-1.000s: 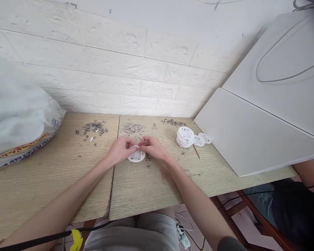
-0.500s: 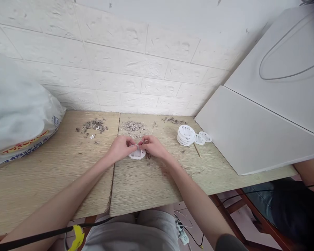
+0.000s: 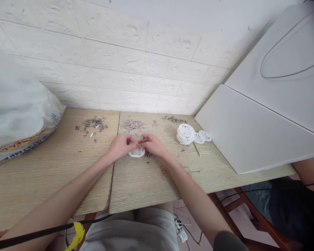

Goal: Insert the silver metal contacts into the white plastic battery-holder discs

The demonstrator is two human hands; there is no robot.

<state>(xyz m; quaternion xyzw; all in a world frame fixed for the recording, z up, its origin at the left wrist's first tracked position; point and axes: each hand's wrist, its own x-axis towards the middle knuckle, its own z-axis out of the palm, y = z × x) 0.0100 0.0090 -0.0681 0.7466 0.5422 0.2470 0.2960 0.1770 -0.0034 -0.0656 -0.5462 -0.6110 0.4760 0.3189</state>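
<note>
A white round plastic disc [image 3: 136, 152] with slots and small metal bits lies on the table between my hands. My left hand [image 3: 120, 145] pinches at its upper left edge, fingers closed. My right hand [image 3: 152, 144] is closed on a thin pointed metal rod [image 3: 139, 137], whose tip points up and left; its exact kind I cannot make out. The fingertips of both hands nearly meet over the far rim of the disc. Just beyond lies a pile of small silvery metal pieces [image 3: 132, 124]. Darker small parts [image 3: 149, 155] sit beside the disc, under my right hand.
To the right stand stacked white discs [image 3: 185, 134], with more discs [image 3: 202, 136] and a wooden stick [image 3: 197, 149] alongside. Further metal piles [image 3: 95, 123] lie left and back right. A full plastic bag [image 3: 23, 115] and a white panel [image 3: 264, 136] flank the table. Another person's arm [image 3: 306, 171] shows far right.
The view has shifted very slightly. Both hands stay at the disc in nearly the same pose, with the rod still in my right fingers.
</note>
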